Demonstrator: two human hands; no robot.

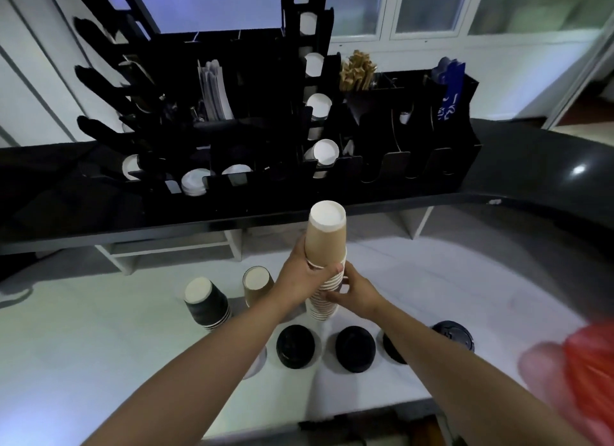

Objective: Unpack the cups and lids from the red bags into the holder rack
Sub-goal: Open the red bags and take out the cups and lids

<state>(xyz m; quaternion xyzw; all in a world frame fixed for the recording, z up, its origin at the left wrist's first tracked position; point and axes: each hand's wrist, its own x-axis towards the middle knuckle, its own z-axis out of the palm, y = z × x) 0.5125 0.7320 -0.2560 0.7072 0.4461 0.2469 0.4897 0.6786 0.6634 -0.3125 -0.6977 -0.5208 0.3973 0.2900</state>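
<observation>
Your left hand (300,279) wraps the brown cup stack (325,262) at mid-height, fingers curled close round it. Your right hand (357,294) grips the lower rims, fingertips pinching. The stack stands upside down over the white counter (133,329), in front of the black holder rack (398,166). A red bag (588,356) lies at far right
</observation>
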